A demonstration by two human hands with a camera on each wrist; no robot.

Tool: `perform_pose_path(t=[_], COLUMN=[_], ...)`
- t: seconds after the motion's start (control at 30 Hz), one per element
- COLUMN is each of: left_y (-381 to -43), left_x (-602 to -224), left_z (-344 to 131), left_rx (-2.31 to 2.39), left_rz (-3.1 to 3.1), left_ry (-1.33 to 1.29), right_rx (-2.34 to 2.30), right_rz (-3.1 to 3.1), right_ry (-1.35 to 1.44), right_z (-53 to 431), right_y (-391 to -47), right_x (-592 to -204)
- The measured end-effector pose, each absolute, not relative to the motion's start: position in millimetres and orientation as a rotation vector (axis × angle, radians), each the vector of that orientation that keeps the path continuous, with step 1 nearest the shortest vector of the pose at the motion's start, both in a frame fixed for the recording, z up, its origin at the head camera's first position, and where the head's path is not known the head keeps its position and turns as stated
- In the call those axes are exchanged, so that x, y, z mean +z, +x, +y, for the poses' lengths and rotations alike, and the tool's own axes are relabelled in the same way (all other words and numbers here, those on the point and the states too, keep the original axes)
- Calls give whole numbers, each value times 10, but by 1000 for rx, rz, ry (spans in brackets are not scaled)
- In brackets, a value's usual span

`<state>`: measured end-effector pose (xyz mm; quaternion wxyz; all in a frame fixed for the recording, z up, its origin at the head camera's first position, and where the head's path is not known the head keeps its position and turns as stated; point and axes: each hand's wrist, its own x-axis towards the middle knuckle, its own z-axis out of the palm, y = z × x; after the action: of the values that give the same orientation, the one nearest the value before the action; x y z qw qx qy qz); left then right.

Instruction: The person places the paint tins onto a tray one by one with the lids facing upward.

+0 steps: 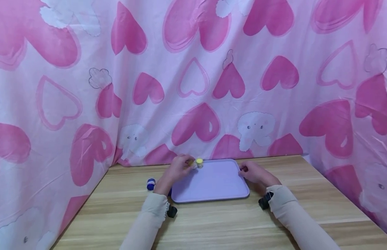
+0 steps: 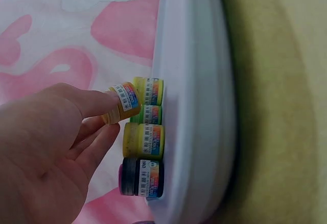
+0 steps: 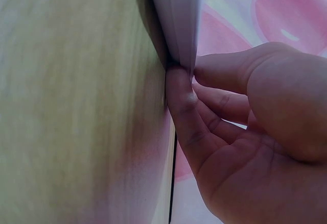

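Note:
A lavender tray (image 1: 212,182) lies on the table, with a raised rim all round. Over its far left corner my left hand (image 1: 180,169) pinches a small ochre-yellow paint jar (image 2: 121,102) between thumb and fingers, tilted. Beside that jar, in the left wrist view, stands a row of labelled paint jars on the tray: a yellow jar (image 2: 149,91), a green jar (image 2: 150,115), another yellow jar (image 2: 144,140) and a dark jar (image 2: 142,177). At the tray's right side my right hand (image 1: 255,172) grips the rim, thumb on top and a finger against the outer edge.
A blue jar (image 1: 151,184) stands on the wooden table (image 1: 212,225) left of the tray, near the left forearm. Behind and on both sides hangs a pink curtain (image 1: 193,86) with hearts, reaching down to the table's edges.

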<state>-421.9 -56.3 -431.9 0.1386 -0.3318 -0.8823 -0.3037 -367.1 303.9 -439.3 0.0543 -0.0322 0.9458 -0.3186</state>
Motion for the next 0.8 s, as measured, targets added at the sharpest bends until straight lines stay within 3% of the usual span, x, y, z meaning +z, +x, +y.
perform_pose_path(t=[0.8], left_y=[-4213], left_x=[-4409], left_z=[-503], left_rx=[-843], left_rz=[-2572], left_ry=[-958], right_rx=[-929], right_rz=[2890], right_ry=[-102], right_z=[3042], right_y=[-3681], right_x=[-4395])
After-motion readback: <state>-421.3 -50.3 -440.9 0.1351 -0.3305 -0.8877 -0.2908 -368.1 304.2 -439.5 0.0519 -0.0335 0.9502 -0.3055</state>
